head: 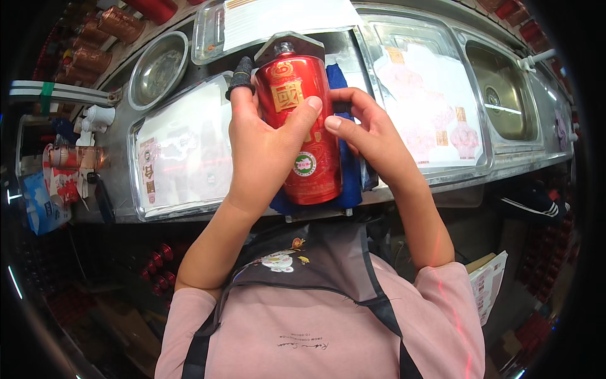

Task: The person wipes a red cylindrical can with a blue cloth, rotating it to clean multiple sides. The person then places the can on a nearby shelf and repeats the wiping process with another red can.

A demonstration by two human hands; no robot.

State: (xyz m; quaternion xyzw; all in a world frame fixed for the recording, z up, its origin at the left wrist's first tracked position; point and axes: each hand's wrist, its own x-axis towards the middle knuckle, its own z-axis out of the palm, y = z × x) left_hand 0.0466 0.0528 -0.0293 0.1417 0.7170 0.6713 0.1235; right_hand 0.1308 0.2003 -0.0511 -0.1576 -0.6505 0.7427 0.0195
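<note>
A glossy red bottle with gold lettering and a round green-and-white emblem lies on a dark blue cloth, its neck pointing away from me. My left hand grips it from the left, thumb across its front, with a dark textured cover on one finger. At the bottle's right side is my right hand, fingers and thumb apart, the fingertips near or touching its edge; whether they press on it I cannot tell. Decal sheets lie in a clear tray at left and another tray at right.
A round metal bowl stands at the upper left. White sheets lie on a tray beyond the bottle. A steel sink is at the right. Several red bottles and copper-coloured items line the far edge. A tape dispenser-like clutter sits at far left.
</note>
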